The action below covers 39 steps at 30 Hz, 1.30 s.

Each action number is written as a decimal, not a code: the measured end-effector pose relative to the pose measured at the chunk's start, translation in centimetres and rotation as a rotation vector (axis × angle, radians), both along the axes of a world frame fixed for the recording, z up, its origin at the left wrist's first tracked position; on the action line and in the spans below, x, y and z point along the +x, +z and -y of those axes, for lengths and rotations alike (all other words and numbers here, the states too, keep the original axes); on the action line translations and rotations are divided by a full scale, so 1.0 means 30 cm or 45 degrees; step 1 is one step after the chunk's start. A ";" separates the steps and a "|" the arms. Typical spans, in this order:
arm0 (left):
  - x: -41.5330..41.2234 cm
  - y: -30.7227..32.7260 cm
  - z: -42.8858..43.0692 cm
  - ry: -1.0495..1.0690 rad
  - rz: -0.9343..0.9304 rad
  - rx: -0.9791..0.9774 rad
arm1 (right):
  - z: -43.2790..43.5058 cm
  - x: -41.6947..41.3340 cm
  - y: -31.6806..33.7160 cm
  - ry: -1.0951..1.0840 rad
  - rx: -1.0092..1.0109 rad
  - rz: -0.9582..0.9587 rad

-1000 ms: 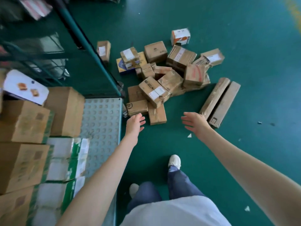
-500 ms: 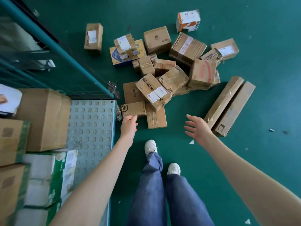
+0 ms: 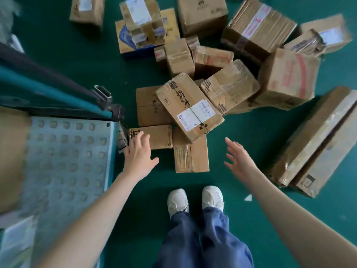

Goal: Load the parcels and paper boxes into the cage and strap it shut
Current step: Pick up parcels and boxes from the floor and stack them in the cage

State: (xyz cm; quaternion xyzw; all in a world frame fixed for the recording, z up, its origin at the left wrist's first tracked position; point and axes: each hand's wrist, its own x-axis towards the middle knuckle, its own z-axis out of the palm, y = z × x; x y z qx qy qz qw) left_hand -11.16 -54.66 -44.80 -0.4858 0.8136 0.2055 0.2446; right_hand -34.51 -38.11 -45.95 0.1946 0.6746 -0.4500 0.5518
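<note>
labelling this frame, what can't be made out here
Head view:
Boxes in the cage: cut by left edge, motion-blurred.
Small box: its mark partly covered by the left hand.
Far parcels: cut by top edge.
White label: print too small.

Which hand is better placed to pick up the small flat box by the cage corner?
Left hand: its open fingers overlap the small flat box. Right hand hangs open above bare floor, touching nothing.

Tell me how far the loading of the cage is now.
Done: some cartons sit in the cage. In hand: the left hand reaches a small carton; right hand open, empty. Left: the parcel pile and two long boxes lie on the floor; no strapping visible.
</note>
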 end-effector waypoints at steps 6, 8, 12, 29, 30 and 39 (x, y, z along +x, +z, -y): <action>-0.048 -0.399 0.123 -0.216 0.166 0.002 | 0.138 -0.081 -0.395 -0.182 -0.204 0.042; -0.066 -0.486 0.156 -0.288 0.219 -0.014 | 0.170 -0.102 -0.466 -0.217 -0.296 0.052; -0.082 -0.574 0.167 -0.266 0.229 0.015 | 0.182 -0.112 -0.528 -0.225 -0.437 0.103; -0.021 0.157 -0.041 0.148 0.004 -0.079 | 0.094 -0.055 0.224 -0.196 -0.159 -0.009; -0.013 0.252 -0.053 0.184 -0.006 -0.080 | 0.079 -0.049 0.319 -0.177 -0.167 -0.033; 0.110 0.852 -0.151 0.513 -0.074 -0.088 | -0.026 0.045 0.981 -0.034 -0.244 -0.076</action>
